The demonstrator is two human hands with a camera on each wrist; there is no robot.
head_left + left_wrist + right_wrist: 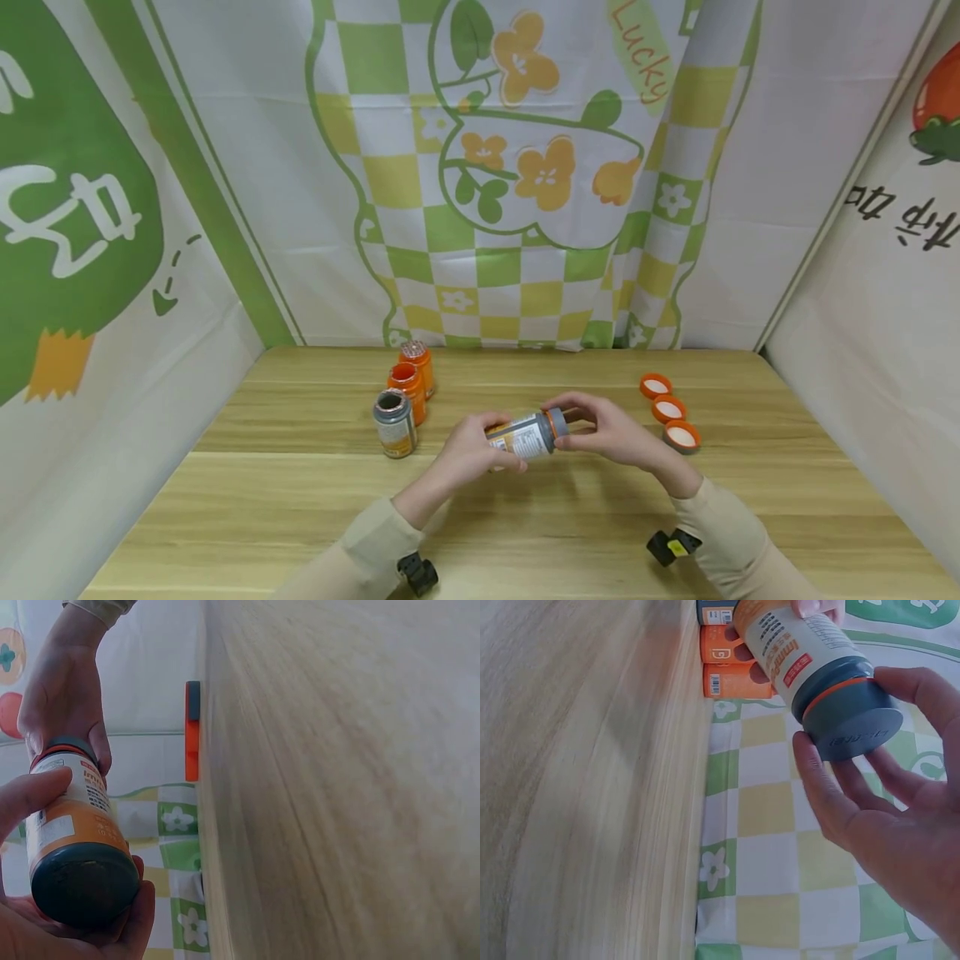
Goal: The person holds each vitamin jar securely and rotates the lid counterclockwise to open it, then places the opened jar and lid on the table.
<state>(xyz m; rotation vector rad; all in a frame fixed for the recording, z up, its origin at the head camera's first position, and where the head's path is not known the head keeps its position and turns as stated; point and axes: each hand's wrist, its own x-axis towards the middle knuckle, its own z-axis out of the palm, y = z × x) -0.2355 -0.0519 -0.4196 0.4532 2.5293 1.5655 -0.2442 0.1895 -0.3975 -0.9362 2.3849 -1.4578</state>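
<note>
Above the wooden table, my left hand (471,450) grips the body of a white-and-orange supplement bottle (527,438) with dark grey ends. The bottle lies tilted, its capped end toward the right. Fingers and thumb of my right hand (613,430) hold the dark grey cap (853,724) at its rim. An orange ring shows between cap and bottle, and the cap sits on the neck. In the left wrist view the dark bottle base (84,883) faces the camera, with the left thumb on the label.
Left of my hands stand an uncapped grey bottle (397,435) and two uncapped orange bottles, one in the middle (409,395) and one at the back (422,367). To the right lie three caps (668,408) in a row, white insides up. Printed curtains (498,262) enclose the table.
</note>
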